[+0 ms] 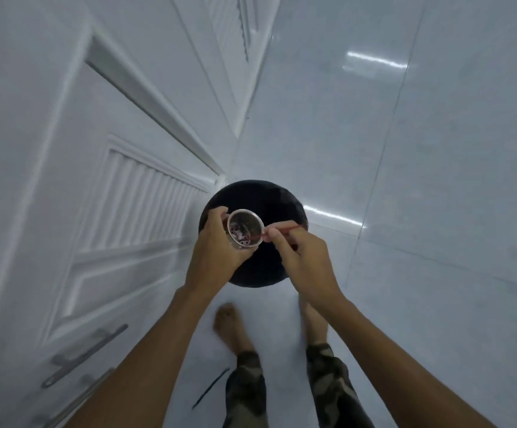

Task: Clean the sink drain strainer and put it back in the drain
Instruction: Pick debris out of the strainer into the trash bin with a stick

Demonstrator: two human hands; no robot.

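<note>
My left hand (218, 251) grips a small round metal drain strainer (245, 227) by its side, its open cup tilted toward me with dark bits of debris inside. My right hand (302, 256) pinches a thin red stick (279, 230) whose tip reaches over the strainer's rim into the cup. Both hands hover above a round black bin (282, 205) that stands on the floor. No sink or drain is in view.
A white panelled door (102, 193) with a metal handle (81, 356) runs along the left. White glossy tiles (421, 149) cover the floor and the right side. My bare feet (229, 322) and camouflage shorts (328, 390) are below the bin; a dark streak (211, 387) lies on the floor.
</note>
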